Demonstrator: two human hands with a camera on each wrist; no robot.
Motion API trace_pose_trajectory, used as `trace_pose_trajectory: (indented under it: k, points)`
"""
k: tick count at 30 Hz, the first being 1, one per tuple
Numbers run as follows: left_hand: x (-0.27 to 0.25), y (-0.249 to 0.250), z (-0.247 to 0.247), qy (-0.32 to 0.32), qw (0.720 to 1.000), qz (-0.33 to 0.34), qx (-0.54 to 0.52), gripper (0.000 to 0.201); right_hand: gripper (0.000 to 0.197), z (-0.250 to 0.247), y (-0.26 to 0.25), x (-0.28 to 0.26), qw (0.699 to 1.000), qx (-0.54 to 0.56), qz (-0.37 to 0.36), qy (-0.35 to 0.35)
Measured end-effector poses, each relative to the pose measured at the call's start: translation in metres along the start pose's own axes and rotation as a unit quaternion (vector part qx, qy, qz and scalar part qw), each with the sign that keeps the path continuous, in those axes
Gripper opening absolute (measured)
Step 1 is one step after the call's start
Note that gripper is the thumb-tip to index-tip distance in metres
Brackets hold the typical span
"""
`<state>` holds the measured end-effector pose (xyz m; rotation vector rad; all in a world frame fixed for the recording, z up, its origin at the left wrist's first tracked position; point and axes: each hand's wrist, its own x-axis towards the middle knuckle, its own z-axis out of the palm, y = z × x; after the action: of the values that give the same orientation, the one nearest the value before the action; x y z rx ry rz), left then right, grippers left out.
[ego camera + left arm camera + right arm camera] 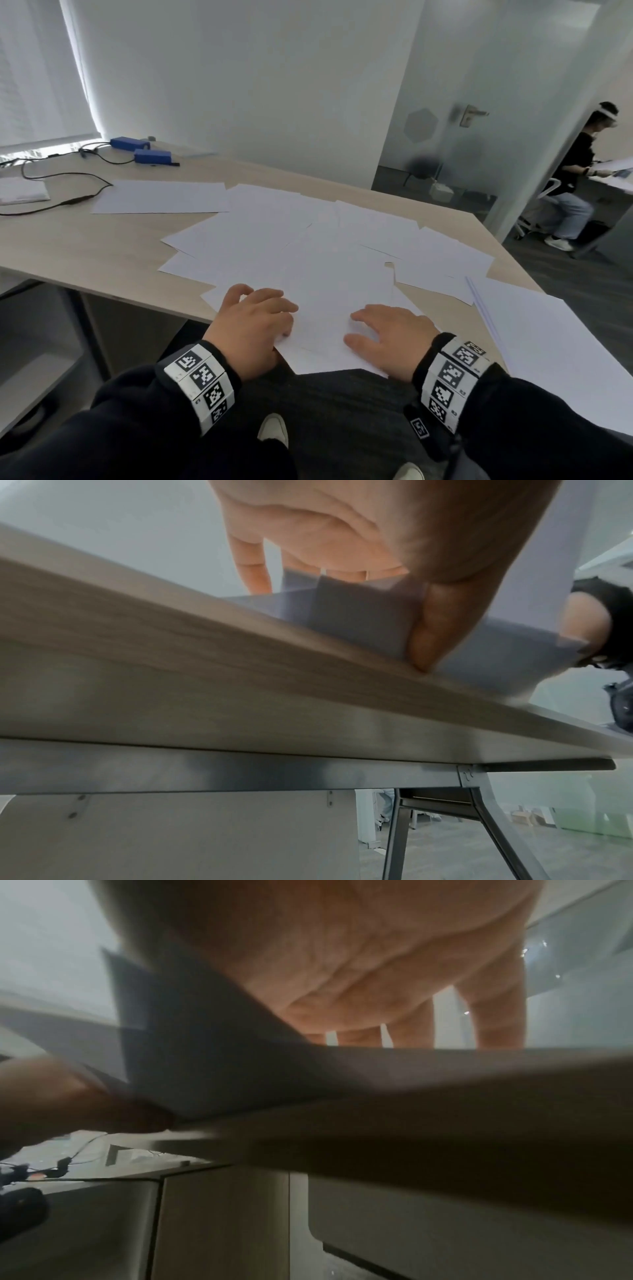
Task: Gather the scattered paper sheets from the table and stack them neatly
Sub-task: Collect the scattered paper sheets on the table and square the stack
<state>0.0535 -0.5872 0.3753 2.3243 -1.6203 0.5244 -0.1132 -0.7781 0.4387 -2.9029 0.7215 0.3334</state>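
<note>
Sheets [325, 308] in left hand [251, 318]; under right hand [387, 337]

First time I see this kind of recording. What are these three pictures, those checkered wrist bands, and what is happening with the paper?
No machine: a person works bare-handed. The checkered bands mark the wrists, each carrying a camera. One picture looks down from the head; the other two look along each palm from beneath. White paper sheets lie scattered, overlapping, on the wooden table, with a tidier pile at the right and blue boxes far back. The right hand lies flat on the nearest sheets. The left hand rests there too; its thumb touches their overhanging edge, but a pinch cannot be confirmed.
</note>
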Motion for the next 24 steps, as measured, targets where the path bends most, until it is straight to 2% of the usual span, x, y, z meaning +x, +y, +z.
trace_pose_trajectory:
  k: [3,7,8,10,12,13,15,17,19,21,22,24]
  points:
    - [0.002,0.003,-0.004,-0.012,0.999,0.021,-0.024,0.044,0.072,0.010,0.010,0.000,1.000,0.014,0.008,-0.014]
    - [0.001,0.000,-0.001,-0.099,0.994,0.040,-0.033,0.069,0.087,0.011,0.019,-0.001,0.993,0.114,-0.007,0.031]
    - [0.002,-0.002,-0.002,-0.115,0.992,0.040,-0.040,0.068,0.085,0.010,0.022,-0.002,0.988,0.148,-0.008,0.042]
    - [0.006,-0.006,-0.010,-0.121,0.990,0.016,-0.074,0.060,0.068,0.007,0.029,-0.001,0.970,0.231,-0.009,0.073]
    - [0.008,-0.011,-0.017,-0.103,0.992,-0.024,-0.069,0.058,0.059,0.005,0.036,-0.002,0.935,0.331,-0.005,0.128]
    - [0.010,-0.014,-0.020,-0.104,0.992,-0.039,-0.065,0.055,0.062,0.004,0.040,-0.003,0.909,0.384,0.004,0.164]
    - [0.014,-0.018,-0.026,-0.105,0.988,-0.070,-0.087,0.044,0.071,-0.001,0.048,-0.006,0.846,0.475,0.040,0.240]
    - [0.014,-0.019,-0.034,-0.071,0.977,-0.122,-0.157,0.034,0.064,-0.007,0.058,-0.010,0.781,0.539,0.078,0.306]
    - [0.014,-0.021,-0.038,0.004,0.960,-0.177,-0.219,0.018,0.053,-0.012,0.069,-0.014,0.721,0.592,0.111,0.343]
    - [0.018,-0.019,-0.043,0.066,0.931,-0.235,-0.271,0.018,0.051,-0.011,0.078,-0.015,0.679,0.629,0.134,0.354]
    - [0.021,-0.019,-0.044,0.095,0.914,-0.262,-0.295,0.020,0.053,-0.010,0.082,-0.015,0.664,0.642,0.139,0.357]
    - [0.030,-0.018,-0.048,0.151,0.880,-0.292,-0.344,0.007,0.063,-0.008,0.083,-0.016,0.649,0.658,0.123,0.362]
